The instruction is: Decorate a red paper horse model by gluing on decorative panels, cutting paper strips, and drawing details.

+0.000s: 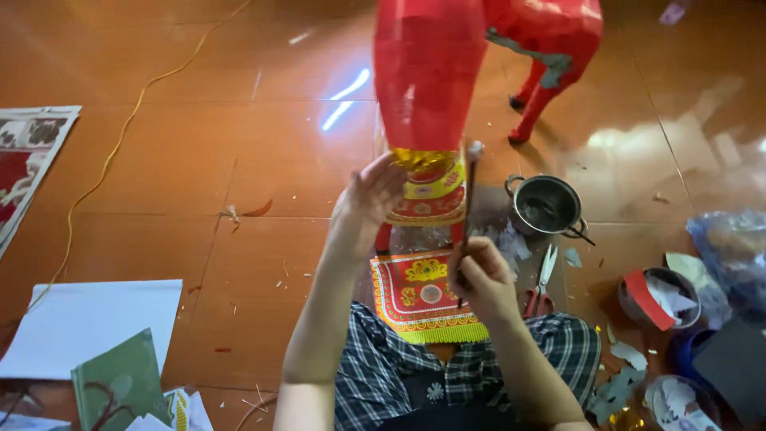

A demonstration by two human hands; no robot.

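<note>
Your left hand (369,199), fingers apart, presses the patterned paper (431,187) onto the red figure (427,76), straight above. Your right hand (479,279) pinches the brush (469,207), upright, tip just beside the paper's right edge.

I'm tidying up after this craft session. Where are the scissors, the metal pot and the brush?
scissors (543,281), head view, on the blades.
metal pot (546,204), head view, on its inside wall.
brush (469,191), head view, on the handle's middle.
</note>
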